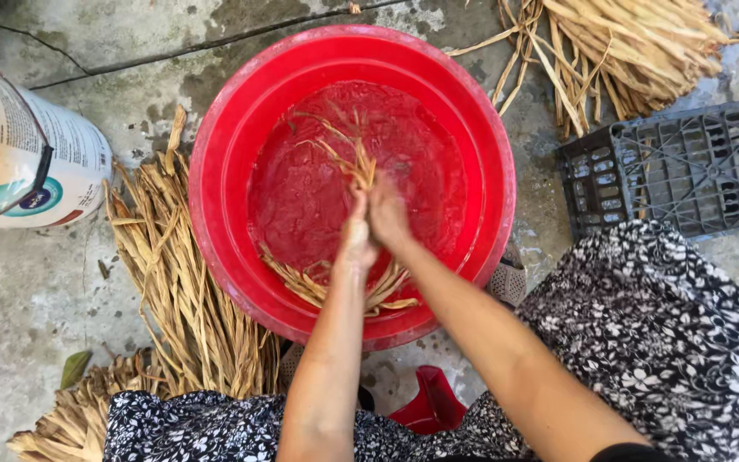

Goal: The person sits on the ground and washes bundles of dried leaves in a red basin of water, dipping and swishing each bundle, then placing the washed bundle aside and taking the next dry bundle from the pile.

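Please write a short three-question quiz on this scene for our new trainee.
1. True or false: both hands are inside the round red plastic basin.
2. What do the hands grip? A) long dry tan leaf strips B) a sponge C) a brush
3. What lies on the concrete to the right of the basin, near the floral-clad knee?

Key: 1 true; 2 A; 3 a dark grey plastic crate.

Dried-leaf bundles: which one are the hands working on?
The wet strands inside the red basin, gripped by both hands; the piles at left and top right lie untouched on concrete.
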A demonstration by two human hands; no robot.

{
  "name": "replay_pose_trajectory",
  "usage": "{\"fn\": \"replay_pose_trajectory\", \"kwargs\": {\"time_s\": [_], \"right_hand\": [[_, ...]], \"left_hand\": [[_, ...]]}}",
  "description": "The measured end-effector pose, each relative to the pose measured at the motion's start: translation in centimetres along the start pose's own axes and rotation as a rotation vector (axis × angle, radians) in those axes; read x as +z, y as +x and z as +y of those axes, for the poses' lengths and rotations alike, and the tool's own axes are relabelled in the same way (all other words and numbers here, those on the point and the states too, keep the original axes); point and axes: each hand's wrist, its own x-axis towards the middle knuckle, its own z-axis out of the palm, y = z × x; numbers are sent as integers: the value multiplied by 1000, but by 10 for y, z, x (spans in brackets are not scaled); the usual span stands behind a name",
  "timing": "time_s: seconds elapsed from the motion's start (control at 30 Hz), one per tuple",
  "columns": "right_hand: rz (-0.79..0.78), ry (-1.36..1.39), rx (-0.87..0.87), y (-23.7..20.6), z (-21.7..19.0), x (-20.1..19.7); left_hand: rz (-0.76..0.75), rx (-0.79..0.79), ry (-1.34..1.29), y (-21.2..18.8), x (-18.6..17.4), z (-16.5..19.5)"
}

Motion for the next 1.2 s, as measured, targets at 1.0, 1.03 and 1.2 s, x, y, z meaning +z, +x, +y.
{"fn": "replay_pose_trajectory", "kwargs": {"time_s": [1.0,1.03,1.2], "right_hand": [[-28,596,354,46,38,-64],[-3,655,392,50,42,-71],[-30,753,346,64,42,-87]], "left_hand": [[-32,-81,731,-17,-9,11],[0,-91,691,-21,-10,21],[-53,-25,357,-30,-8,65]]}}
